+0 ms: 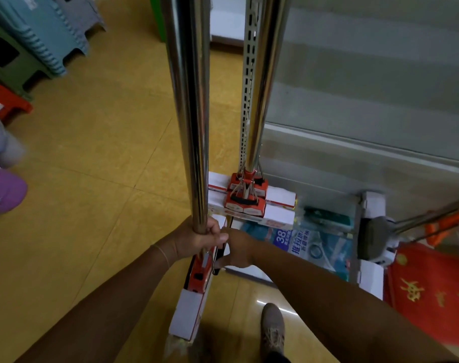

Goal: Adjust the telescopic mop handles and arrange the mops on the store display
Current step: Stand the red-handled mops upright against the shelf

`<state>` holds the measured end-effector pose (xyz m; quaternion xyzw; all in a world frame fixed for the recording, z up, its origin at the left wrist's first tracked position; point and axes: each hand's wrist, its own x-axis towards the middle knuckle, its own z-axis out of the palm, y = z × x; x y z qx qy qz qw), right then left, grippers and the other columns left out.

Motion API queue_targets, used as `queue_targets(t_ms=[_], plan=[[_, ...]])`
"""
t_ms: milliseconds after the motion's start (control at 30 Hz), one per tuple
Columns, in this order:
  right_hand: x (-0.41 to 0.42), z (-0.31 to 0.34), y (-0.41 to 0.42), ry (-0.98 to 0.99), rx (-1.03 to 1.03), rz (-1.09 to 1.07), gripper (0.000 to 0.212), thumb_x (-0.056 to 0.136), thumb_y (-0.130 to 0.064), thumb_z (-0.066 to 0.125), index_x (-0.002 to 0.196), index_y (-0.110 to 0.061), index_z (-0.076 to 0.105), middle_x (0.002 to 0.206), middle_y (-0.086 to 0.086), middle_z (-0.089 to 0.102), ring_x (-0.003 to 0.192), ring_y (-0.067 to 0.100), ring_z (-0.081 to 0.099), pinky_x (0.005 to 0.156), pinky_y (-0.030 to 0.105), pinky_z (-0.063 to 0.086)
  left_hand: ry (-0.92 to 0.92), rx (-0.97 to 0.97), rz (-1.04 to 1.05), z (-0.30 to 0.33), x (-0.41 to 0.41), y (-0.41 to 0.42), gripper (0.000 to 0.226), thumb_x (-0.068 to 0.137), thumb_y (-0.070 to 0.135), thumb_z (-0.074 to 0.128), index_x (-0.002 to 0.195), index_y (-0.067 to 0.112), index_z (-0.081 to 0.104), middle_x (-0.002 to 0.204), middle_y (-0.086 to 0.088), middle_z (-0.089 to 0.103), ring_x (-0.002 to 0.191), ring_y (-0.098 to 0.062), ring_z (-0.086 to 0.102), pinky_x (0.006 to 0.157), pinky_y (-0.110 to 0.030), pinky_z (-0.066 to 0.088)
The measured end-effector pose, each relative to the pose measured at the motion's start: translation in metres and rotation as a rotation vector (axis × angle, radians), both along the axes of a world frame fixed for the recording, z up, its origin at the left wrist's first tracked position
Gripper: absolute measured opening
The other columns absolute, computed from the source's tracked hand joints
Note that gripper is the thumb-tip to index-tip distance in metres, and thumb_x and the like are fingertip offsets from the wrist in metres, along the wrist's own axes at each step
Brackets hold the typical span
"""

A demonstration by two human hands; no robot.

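The mop stood upright on the floor beside the display shelf, so the left hand gripping its chrome handle should have steadied it while the right hand pinched the black lever.

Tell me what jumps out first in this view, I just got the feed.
Two shiny metal mop poles run up the middle: the near pole is gripped low by the left hand, with the right hand at its black lever. The far mop stands against the slotted shelf upright.
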<state>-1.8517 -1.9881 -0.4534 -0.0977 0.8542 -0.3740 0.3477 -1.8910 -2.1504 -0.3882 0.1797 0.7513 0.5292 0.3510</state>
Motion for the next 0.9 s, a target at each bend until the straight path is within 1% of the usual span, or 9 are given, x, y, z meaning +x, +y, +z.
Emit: queue_targets(t_ms=[67, 133, 200, 333, 467, 567, 633, 767, 900], plan=[[0.004, -0.005, -0.003, 0.025, -0.003, -0.048, 0.04, 0.088, -0.03, 0.071, 0.122, -0.012, 0.061, 0.118, 0.01, 0.062, 0.11, 0.027, 0.057, 0.095, 0.04, 0.048, -0.001, 0.005, 0.016, 0.0, 0.002, 0.003, 0.041, 0.073, 0.043, 0.069, 0.065, 0.003, 0.065, 0.064, -0.022, 0.062, 0.053, -0.008, 0.054, 0.054, -0.021, 0.045], [0.008, -0.009, -0.005, 0.088, 0.015, -0.086, 0.028, 0.093, -0.026, 0.064, 0.115, -0.01, 0.064, 0.11, 0.012, 0.067, 0.104, 0.029, 0.061, 0.09, 0.041, 0.051, -0.001, -0.004, 0.047, 0.001, 0.005, 0.007, 0.033, 0.074, 0.043, 0.07, 0.063, 0.012, 0.066, 0.073, -0.027, 0.067, 0.055, -0.008, 0.057, 0.055, -0.021, 0.046], [0.012, -0.011, -0.005, 0.125, 0.006, -0.135, 0.022, 0.093, -0.022, 0.062, 0.111, -0.011, 0.066, 0.105, 0.011, 0.07, 0.098, 0.027, 0.063, 0.086, 0.042, 0.053, 0.002, -0.012, 0.091, 0.004, 0.008, 0.009, 0.025, 0.079, 0.034, 0.074, 0.056, 0.028, 0.065, 0.078, -0.022, 0.071, 0.06, -0.009, 0.063, 0.059, -0.021, 0.049], [0.014, -0.011, -0.001, 0.118, 0.032, -0.198, 0.02, 0.092, -0.027, 0.061, 0.106, -0.014, 0.066, 0.098, 0.008, 0.069, 0.089, 0.023, 0.064, 0.081, 0.042, 0.055, 0.065, -0.03, 0.295, 0.013, 0.02, 0.02, 0.025, 0.085, 0.022, 0.072, 0.06, 0.021, 0.067, 0.073, -0.011, 0.073, 0.075, -0.021, 0.072, 0.07, -0.03, 0.056], [0.016, -0.015, 0.002, 0.144, 0.119, -0.221, 0.04, 0.09, -0.047, 0.052, 0.083, -0.01, 0.064, 0.081, 0.012, 0.067, 0.072, 0.025, 0.059, 0.071, 0.043, 0.053, 0.144, -0.041, 0.66, 0.024, 0.033, 0.049, 0.03, 0.087, 0.038, 0.065, 0.071, 0.013, 0.065, 0.067, -0.002, 0.069, 0.07, -0.008, 0.07, 0.063, -0.02, 0.053], [0.023, -0.008, 0.003, 0.173, 0.162, -0.298, 0.065, 0.074, -0.068, 0.024, 0.073, -0.014, 0.06, 0.077, 0.013, 0.067, 0.071, 0.028, 0.061, 0.059, 0.033, 0.044, 0.169, -0.027, 0.699, 0.031, 0.032, 0.062, 0.032, 0.09, 0.035, 0.063, 0.065, 0.015, 0.061, 0.054, 0.011, 0.061, 0.06, 0.003, 0.062, 0.057, -0.009, 0.043], [0.027, -0.006, 0.005, 0.192, 0.218, -0.332, 0.062, 0.069, -0.068, 0.012, 0.069, -0.022, 0.053, 0.08, 0.011, 0.069, 0.074, 0.026, 0.062, 0.053, 0.029, 0.032, 0.152, -0.028, 0.689, 0.032, 0.026, 0.069, 0.03, 0.089, 0.038, 0.064, 0.07, 0.015, 0.064, 0.055, 0.011, 0.06, 0.058, 0.005, 0.059, 0.056, -0.008, 0.041], [0.028, -0.001, 0.01, 0.187, 0.335, -0.389, 0.048, 0.094, -0.053, 0.032, 0.057, -0.025, 0.044, 0.083, 0.01, 0.069, 0.072, 0.023, 0.058, 0.058, 0.028, 0.035, 0.099, -0.063, 0.598, 0.032, 0.013, 0.082, 0.028, 0.087, 0.043, 0.065, 0.07, 0.022, 0.059, 0.058, 0.01, 0.056, 0.063, 0.0, 0.057, 0.062, -0.018, 0.044], [0.015, -0.009, 0.016, 0.138, 0.405, -0.5, 0.04, 0.099, -0.038, 0.041, 0.078, -0.013, 0.063, 0.081, 0.012, 0.068, 0.075, 0.029, 0.064, 0.06, 0.031, 0.047, 0.09, -0.106, 0.485, 0.035, -0.005, 0.096, 0.03, 0.088, 0.045, 0.064, 0.072, 0.02, 0.058, 0.059, 0.012, 0.053, 0.066, -0.006, 0.056, 0.065, -0.021, 0.04]])
